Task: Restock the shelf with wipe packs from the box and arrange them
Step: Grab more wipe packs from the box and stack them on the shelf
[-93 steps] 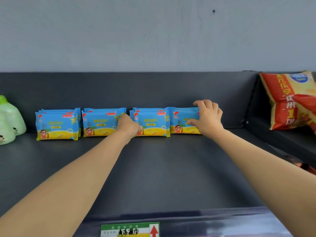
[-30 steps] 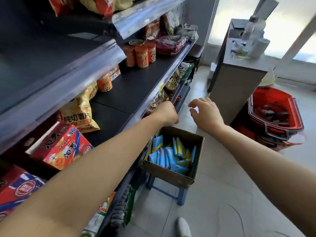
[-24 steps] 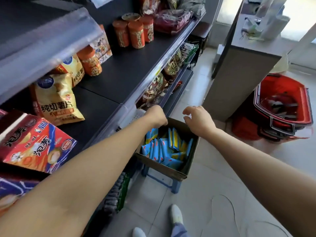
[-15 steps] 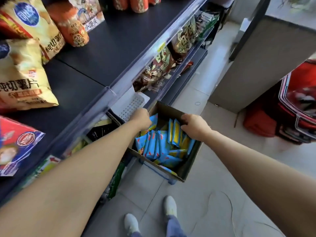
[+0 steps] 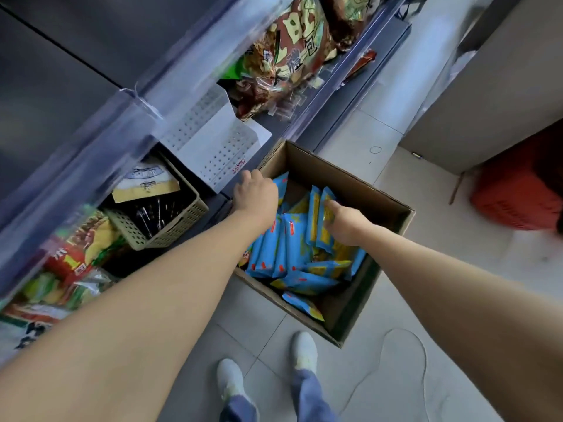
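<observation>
An open cardboard box [image 5: 368, 190] stands on the floor beside the shelving, holding several blue and yellow wipe packs [image 5: 292, 248], some upright and some lying flat. My left hand [image 5: 256, 194] is at the box's left rim, just above the packs; its fingers point down and are hidden behind the back of the hand. My right hand [image 5: 344, 222] is inside the box, with its fingers resting on the top edge of an upright wipe pack [image 5: 320, 217]. No grip on a pack shows.
Shelf edges [image 5: 100, 141] run along the left, with snack bags [image 5: 289, 56], a white perforated divider [image 5: 213, 138] and a beige basket [image 5: 161, 220] on the lower levels. A red basket [image 5: 518, 190] and a grey counter [image 5: 487, 86] stand at the right. My shoes [image 5: 301, 351] are below the box.
I have turned away from the shelf with its row of wipe packs and looked down. Both hands have dropped into the box, the right one reaching the upright packs.
</observation>
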### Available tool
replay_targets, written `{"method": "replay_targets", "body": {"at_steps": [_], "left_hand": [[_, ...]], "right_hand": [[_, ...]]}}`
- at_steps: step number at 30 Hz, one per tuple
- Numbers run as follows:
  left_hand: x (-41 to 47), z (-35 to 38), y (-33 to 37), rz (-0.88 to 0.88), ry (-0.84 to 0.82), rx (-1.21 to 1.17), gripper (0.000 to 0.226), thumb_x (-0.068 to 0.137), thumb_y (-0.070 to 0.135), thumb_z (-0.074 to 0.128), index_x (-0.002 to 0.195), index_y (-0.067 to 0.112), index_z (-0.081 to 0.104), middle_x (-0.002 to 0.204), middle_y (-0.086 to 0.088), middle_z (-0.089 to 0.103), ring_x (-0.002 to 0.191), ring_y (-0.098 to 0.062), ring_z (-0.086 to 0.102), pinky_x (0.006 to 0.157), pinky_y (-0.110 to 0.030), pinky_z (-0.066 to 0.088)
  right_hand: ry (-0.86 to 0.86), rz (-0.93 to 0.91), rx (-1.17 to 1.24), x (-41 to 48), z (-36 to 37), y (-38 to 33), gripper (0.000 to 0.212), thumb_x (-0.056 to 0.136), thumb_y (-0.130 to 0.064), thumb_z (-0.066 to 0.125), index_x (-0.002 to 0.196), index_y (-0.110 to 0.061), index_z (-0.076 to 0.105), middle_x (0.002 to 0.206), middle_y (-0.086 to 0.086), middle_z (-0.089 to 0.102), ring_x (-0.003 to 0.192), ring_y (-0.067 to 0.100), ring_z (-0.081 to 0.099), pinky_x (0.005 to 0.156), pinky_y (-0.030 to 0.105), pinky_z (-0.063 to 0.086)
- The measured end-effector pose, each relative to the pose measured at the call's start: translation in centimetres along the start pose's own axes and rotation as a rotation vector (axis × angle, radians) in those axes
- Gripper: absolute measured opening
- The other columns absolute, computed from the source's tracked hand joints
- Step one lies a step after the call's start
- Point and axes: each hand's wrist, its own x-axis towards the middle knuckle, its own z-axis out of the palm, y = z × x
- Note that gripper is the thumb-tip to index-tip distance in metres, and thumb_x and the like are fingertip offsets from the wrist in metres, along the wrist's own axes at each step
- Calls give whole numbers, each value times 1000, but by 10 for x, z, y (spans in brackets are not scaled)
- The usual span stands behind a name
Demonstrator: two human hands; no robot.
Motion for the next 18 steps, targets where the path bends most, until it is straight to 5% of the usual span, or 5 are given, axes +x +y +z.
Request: {"method": "replay_targets", "body": {"at_steps": [6, 9, 14, 18], "left_hand": [[6, 8, 6, -2, 26, 108, 32, 90, 7, 50, 120, 8, 60, 128, -12, 49, 125, -32, 35, 95, -35, 39], [5, 0, 1, -34, 61, -86, 27, 90, 4, 48, 115, 6, 59, 123, -13, 53, 121, -31, 41, 91, -36, 42], [-8, -33, -7, -122, 41, -463, 11, 87, 7, 52, 96, 10, 57, 110, -12, 62, 96, -30, 56, 71, -35, 41], [-28, -62, -13, -121, 48, -583, 8, 87, 7, 53, 87, 14, 49, 108, -11, 62, 94, -29, 57, 69, -30, 40]], "right_hand": [[53, 9, 36, 10, 10, -7, 61, 93, -34, 52, 146, -30, 22, 126, 15, 54, 104, 34, 59, 74, 33, 47], [70, 23, 46, 8, 7, -11, 64, 87, -25, 61, 142, -29, 29, 127, 13, 53, 107, 34, 58, 78, 35, 49], [197, 120, 127, -10, 1, -10, 59, 85, -1, 47, 138, -22, 33, 114, 17, 57, 102, 39, 58, 72, 37, 46], [278, 151, 493, -44, -12, -6, 57, 85, -1, 42, 133, -32, 39, 92, 8, 55, 68, 25, 55, 57, 32, 45]]}}
